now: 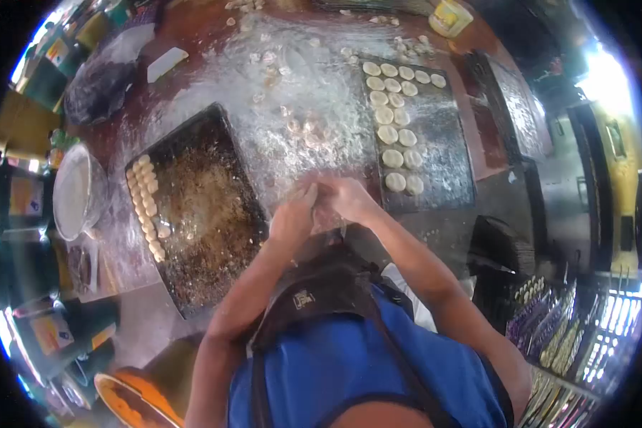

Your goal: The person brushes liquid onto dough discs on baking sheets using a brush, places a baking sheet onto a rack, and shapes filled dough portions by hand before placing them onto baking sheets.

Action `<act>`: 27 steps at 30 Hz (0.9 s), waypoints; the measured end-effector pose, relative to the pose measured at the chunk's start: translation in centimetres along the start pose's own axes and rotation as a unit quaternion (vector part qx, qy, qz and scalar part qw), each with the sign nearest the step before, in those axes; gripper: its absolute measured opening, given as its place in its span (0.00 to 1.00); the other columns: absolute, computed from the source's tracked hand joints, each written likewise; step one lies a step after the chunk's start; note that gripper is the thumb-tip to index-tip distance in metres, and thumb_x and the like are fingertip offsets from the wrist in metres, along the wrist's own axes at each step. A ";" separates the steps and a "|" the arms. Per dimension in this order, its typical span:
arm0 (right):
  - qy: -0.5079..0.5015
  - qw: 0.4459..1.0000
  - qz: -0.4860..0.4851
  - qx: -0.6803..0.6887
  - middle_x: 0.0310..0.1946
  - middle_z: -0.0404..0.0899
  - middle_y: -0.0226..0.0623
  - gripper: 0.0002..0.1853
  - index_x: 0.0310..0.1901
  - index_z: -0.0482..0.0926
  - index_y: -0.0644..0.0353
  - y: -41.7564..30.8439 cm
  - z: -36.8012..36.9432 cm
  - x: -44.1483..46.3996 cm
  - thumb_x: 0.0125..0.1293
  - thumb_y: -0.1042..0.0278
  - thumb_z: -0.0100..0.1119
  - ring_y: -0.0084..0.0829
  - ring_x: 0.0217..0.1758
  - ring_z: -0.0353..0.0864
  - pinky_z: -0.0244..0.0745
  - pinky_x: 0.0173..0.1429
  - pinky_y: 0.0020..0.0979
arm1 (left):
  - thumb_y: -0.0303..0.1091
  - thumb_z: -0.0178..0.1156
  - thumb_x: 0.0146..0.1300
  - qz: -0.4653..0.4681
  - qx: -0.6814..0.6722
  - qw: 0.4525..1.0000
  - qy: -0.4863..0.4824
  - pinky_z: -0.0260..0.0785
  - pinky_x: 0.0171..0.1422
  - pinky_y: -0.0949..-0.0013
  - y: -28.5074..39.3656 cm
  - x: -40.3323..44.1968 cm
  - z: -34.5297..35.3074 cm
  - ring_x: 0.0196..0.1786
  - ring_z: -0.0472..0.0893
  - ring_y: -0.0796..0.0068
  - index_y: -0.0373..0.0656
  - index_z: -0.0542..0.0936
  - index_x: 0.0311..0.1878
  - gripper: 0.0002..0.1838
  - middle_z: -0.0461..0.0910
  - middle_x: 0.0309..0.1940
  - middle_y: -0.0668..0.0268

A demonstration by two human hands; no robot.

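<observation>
My left hand (pixel 297 209) and my right hand (pixel 349 199) meet in front of my body, over the near edge of the floured table (pixel 246 96). Their fingers are curled in towards each other and look closed; whatever lies between them is hidden and a little blurred. Just beyond them, small pieces of dough (pixel 308 130) lie in the flour. Left of my left hand is a dark, worn baking tray (pixel 207 192) with small dough balls (pixel 144 196) along its left side. To the right, another tray (pixel 439 146) carries flat dough rounds (pixel 387 134) in rows.
A pale round basin (pixel 80 191) stands at the table's left edge. Further back are a plastic-covered bundle (pixel 107 78), a white scraper-like block (pixel 167 64) and a yellowish tub (pixel 450 18). An orange-rimmed container (pixel 135 399) is at lower left, a loaded rack (pixel 556 328) at lower right.
</observation>
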State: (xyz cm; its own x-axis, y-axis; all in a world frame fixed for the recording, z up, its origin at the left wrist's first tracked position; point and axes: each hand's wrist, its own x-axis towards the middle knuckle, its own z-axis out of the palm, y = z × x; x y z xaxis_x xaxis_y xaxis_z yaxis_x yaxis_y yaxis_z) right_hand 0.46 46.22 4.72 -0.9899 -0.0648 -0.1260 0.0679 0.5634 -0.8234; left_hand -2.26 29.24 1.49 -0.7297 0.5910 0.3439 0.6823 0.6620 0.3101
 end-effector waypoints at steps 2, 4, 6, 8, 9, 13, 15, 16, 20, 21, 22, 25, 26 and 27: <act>-0.039 0.998 -0.018 0.046 0.49 0.83 0.45 0.14 0.51 0.82 0.59 2.1 -0.3 1.0 0.71 0.64 0.54 0.37 0.51 0.83 0.77 0.55 0.32 | 0.22 0.56 0.63 -0.072 -0.167 0.983 -0.014 0.79 0.49 0.59 -1.2 0.8 0.2 0.46 0.83 0.56 0.37 0.83 0.49 0.13 0.82 0.46 0.50; -0.012 0.995 -0.096 0.004 0.53 0.81 0.45 0.15 0.51 0.83 0.57 4.4 0.0 1.2 0.63 0.67 0.62 0.41 0.55 0.81 0.76 0.57 0.36 | 0.23 0.59 0.62 -0.150 -0.213 0.964 -0.056 0.77 0.51 0.60 0.3 1.4 0.8 0.47 0.83 0.55 0.36 0.84 0.44 0.09 0.83 0.44 0.50; -0.006 0.990 -0.144 -0.004 0.55 0.79 0.46 0.17 0.51 0.83 0.55 5.4 -0.3 2.2 0.59 0.68 0.66 0.43 0.57 0.79 0.76 0.58 0.38 | 0.21 0.60 0.60 -0.189 -0.224 0.956 0.001 0.77 0.50 0.61 1.8 1.5 2.3 0.46 0.83 0.56 0.36 0.84 0.43 0.09 0.83 0.44 0.51; 0.028 0.991 -0.128 0.030 0.52 0.80 0.44 0.16 0.47 0.85 0.56 5.7 -0.7 2.9 0.54 0.73 0.67 0.45 0.56 0.79 0.76 0.58 0.39 | 0.20 0.61 0.58 -0.222 -0.232 0.945 0.060 0.77 0.49 0.62 1.6 1.5 2.7 0.46 0.84 0.57 0.36 0.84 0.41 0.08 0.83 0.43 0.52; 0.016 0.991 -0.123 0.041 0.52 0.80 0.44 0.16 0.47 0.85 0.56 6.2 -0.8 3.1 0.54 0.73 0.67 0.45 0.56 0.79 0.76 0.58 0.39 | 0.20 0.61 0.57 -0.235 -0.223 0.943 0.073 0.77 0.47 0.62 1.2 0.9 2.5 0.44 0.83 0.55 0.37 0.84 0.39 0.08 0.83 0.41 0.53; -0.116 0.982 -0.141 -0.054 0.45 0.83 0.42 0.15 0.45 0.83 0.59 5.1 -1.4 4.8 0.53 0.75 0.68 0.45 0.51 0.81 0.77 0.47 0.39 | 0.20 0.62 0.53 -0.260 -0.227 0.938 0.026 0.76 0.46 0.62 1.1 1.0 2.3 0.43 0.83 0.55 0.38 0.84 0.37 0.08 0.83 0.38 0.56; -0.151 0.988 -0.035 0.012 0.39 0.85 0.42 0.17 0.46 0.82 0.58 2.6 -2.3 5.4 0.52 0.72 0.70 0.45 0.46 0.83 0.77 0.45 0.41 | 0.18 0.61 0.51 -0.195 -0.223 0.953 0.055 0.76 0.45 0.62 1.5 1.6 1.7 0.40 0.83 0.57 0.40 0.84 0.41 0.13 0.83 0.37 0.57; -0.122 0.988 -0.083 -0.032 0.35 0.85 0.42 0.19 0.46 0.82 0.56 1.4 -3.1 5.5 0.50 0.69 0.71 0.44 0.41 0.85 0.78 0.43 0.41 | 0.18 0.59 0.52 -0.208 -0.241 0.947 0.052 0.76 0.46 0.61 2.3 1.9 1.0 0.41 0.83 0.56 0.40 0.84 0.43 0.14 0.83 0.38 0.56; -0.217 0.914 -0.096 -0.330 0.36 0.85 0.41 0.18 0.48 0.81 0.54 1.1 -0.5 6.4 0.57 0.59 0.69 0.43 0.41 0.85 0.78 0.43 0.39 | 0.18 0.55 0.57 -0.236 -0.269 0.933 0.030 0.76 0.50 0.58 2.5 -1.1 -0.6 0.45 0.83 0.50 0.40 0.83 0.48 0.17 0.83 0.44 0.52; -0.210 0.915 -0.109 -0.327 0.36 0.85 0.41 0.18 0.48 0.81 0.54 -0.1 -0.3 6.5 0.57 0.59 0.69 0.43 0.41 0.85 0.78 0.43 0.39 | 0.18 0.54 0.58 -0.222 -0.276 0.935 0.026 0.76 0.52 0.58 1.4 -2.2 -1.6 0.47 0.83 0.49 0.40 0.83 0.49 0.17 0.83 0.46 0.51; -0.136 0.951 -0.092 -0.261 0.36 0.84 0.41 0.19 0.49 0.80 0.55 -1.6 -0.6 6.5 0.60 0.54 0.66 0.43 0.43 0.84 0.77 0.46 0.41 | 0.19 0.54 0.59 -0.237 -0.243 0.940 0.045 0.75 0.54 0.60 0.1 -3.3 -3.0 0.49 0.83 0.50 0.40 0.83 0.51 0.18 0.82 0.49 0.49; 0.073 0.964 -0.143 -0.211 0.39 0.82 0.43 0.25 0.50 0.80 0.58 -1.6 3.4 6.9 0.66 0.42 0.57 0.44 0.47 0.81 0.76 0.52 0.44 | 0.22 0.55 0.58 -0.280 -0.174 0.932 0.147 0.74 0.55 0.58 -5.2 -6.5 -6.1 0.53 0.81 0.52 0.41 0.83 0.52 0.18 0.81 0.50 0.48; 0.160 0.915 -0.203 -0.309 0.42 0.81 0.43 0.27 0.50 0.80 0.58 -0.8 5.1 7.0 0.66 0.40 0.56 0.45 0.51 0.80 0.75 0.54 0.45 | 0.23 0.56 0.59 -0.353 -0.144 0.916 0.128 0.73 0.57 0.58 -7.1 -8.1 -7.3 0.54 0.81 0.53 0.42 0.83 0.52 0.18 0.82 0.50 0.49; 0.240 0.844 -0.253 -0.407 0.45 0.80 0.43 0.29 0.51 0.80 0.59 0.3 6.3 7.0 0.66 0.38 0.55 0.45 0.54 0.78 0.74 0.56 0.46 | 0.25 0.57 0.59 -0.421 -0.118 0.893 0.104 0.72 0.58 0.58 -8.8 -9.6 -8.4 0.55 0.80 0.54 0.43 0.83 0.53 0.17 0.82 0.50 0.51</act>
State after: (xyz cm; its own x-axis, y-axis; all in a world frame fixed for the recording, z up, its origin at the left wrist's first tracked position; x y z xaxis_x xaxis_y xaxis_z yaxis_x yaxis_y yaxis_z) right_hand -5.64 40.75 0.13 -0.8160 -0.2357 0.5278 -0.2930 0.9557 -0.0263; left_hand -0.88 13.83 2.92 -0.9816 -0.1846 0.0497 -0.0962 0.7017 0.7060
